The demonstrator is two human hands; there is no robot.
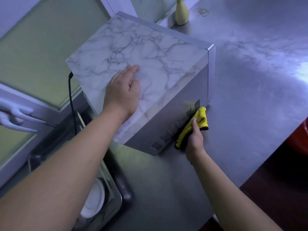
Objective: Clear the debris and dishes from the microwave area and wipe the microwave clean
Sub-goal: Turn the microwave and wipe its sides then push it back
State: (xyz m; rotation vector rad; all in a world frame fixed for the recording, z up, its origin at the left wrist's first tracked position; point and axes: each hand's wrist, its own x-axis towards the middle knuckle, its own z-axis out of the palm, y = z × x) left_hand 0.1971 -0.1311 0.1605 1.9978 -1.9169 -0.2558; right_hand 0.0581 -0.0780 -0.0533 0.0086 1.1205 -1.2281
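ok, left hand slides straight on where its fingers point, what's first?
Looks free: the left hand has only bare microwave top ahead, up to its far edge. Beyond that, depth is unclear.

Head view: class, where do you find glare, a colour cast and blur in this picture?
Head view: glare blooms on the steel counter at far right; head view: a blue-violet cast tints the microwave and its surroundings; head view: the white plate at lower left is blurred.

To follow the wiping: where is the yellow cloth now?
In the head view, right of centre, the right hand grips the yellow cloth against the vented side of the microwave, low by the counter.
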